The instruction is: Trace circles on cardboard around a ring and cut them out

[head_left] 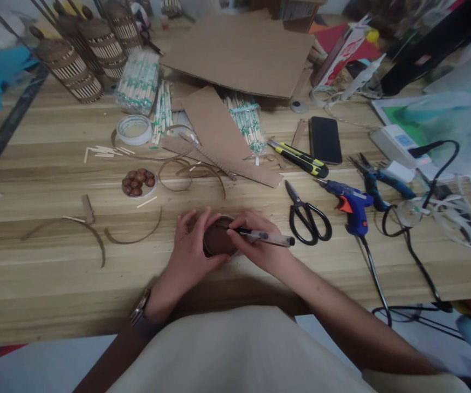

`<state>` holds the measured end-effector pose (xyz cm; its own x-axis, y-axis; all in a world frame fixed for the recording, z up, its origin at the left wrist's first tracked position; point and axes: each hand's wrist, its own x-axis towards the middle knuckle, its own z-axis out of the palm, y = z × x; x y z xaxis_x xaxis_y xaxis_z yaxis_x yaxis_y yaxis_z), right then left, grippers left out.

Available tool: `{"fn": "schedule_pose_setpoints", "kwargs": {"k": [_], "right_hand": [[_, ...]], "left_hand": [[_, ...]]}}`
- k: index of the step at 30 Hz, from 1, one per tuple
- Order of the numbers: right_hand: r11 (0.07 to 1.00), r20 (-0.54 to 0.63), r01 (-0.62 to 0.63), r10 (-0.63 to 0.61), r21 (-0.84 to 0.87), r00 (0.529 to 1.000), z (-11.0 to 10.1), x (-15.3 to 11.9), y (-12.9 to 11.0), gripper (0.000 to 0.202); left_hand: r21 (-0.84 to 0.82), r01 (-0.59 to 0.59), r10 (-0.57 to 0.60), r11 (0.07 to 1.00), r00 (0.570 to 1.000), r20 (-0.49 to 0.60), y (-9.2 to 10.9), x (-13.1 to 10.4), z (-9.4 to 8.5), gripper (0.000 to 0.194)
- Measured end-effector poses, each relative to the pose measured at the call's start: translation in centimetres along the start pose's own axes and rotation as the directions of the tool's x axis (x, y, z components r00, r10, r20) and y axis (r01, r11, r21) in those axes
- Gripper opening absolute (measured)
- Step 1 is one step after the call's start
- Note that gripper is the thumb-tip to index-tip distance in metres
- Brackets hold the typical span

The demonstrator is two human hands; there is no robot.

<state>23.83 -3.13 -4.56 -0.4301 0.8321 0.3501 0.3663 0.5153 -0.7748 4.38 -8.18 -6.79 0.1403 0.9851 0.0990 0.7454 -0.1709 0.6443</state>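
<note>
My left hand [194, 240] is curled around a round, dark brown piece [220, 238] with a raised rim, steadying it on the wooden table near the front edge. Between the fingers of my right hand [255, 237] is a pen [265, 236] with a clear barrel and black cap end. Its tip is over the upper part of the brown piece; whether it touches is hard to tell. My left fingers cover part of the rim. Black-handled scissors [308, 218] lie just right of my right hand.
Curved brown strips [192, 174] and a dish [139, 183] of brown beads lie beyond my hands. To the right are a blue glue gun [352, 204] with a cord, pliers [387, 183], a cutter [299, 158] and a phone [325, 140]. Cardboard [239, 52] lies at the back.
</note>
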Motion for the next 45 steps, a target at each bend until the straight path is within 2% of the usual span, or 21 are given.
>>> {"fn": "schedule_pose_setpoints", "kwargs": {"k": [10,17,20,24,28,31,35,40,45], "right_hand": [[0.990,0.075,-0.088,0.080,0.107,0.994,1.0,0.2,-0.7,0.012],[0.982,0.147,-0.113,0.091,0.151,0.985,0.3,0.0,-1.3,0.012],[0.970,0.212,-0.173,0.135,0.172,0.968,-0.4,0.0,-1.6,0.013],[0.950,0.333,-0.265,0.199,0.166,0.922,-1.5,0.6,-1.7,0.014],[0.960,0.401,-0.267,0.211,0.087,0.891,-2.8,1.8,-1.9,0.015],[0.949,0.389,-0.307,0.257,0.073,0.885,-3.0,2.6,-2.2,0.012],[0.927,0.322,-0.335,0.269,0.170,0.908,-2.1,2.7,-2.1,0.008],[0.885,0.201,-0.387,0.342,0.260,0.918,-0.8,1.8,-1.1,0.008],[0.879,0.159,-0.397,0.366,0.265,0.917,-0.3,0.8,-0.5,0.009]], "left_hand": [[0.012,-0.039,0.039,0.999,0.999,-0.012,0.0,-0.1,0.1,0.103],[0.005,-0.019,0.019,1.000,1.000,-0.002,0.3,-0.1,0.0,0.091],[0.019,0.001,-0.001,1.000,1.000,0.003,0.5,-0.1,0.0,0.087],[0.027,-0.006,0.005,1.000,1.000,0.019,0.5,0.0,-0.1,0.090],[0.026,0.004,-0.004,1.000,1.000,0.030,0.5,0.0,-0.2,0.094],[0.033,-0.001,0.000,0.999,0.999,0.034,0.4,0.0,-0.2,0.099],[0.037,-0.015,0.015,0.999,1.000,0.010,0.1,-0.2,0.0,0.100],[0.054,-0.031,0.031,0.998,1.000,0.005,-0.2,-0.3,0.2,0.107],[0.068,-0.045,0.044,0.997,0.999,0.017,-0.2,-0.4,0.1,0.105]]}}
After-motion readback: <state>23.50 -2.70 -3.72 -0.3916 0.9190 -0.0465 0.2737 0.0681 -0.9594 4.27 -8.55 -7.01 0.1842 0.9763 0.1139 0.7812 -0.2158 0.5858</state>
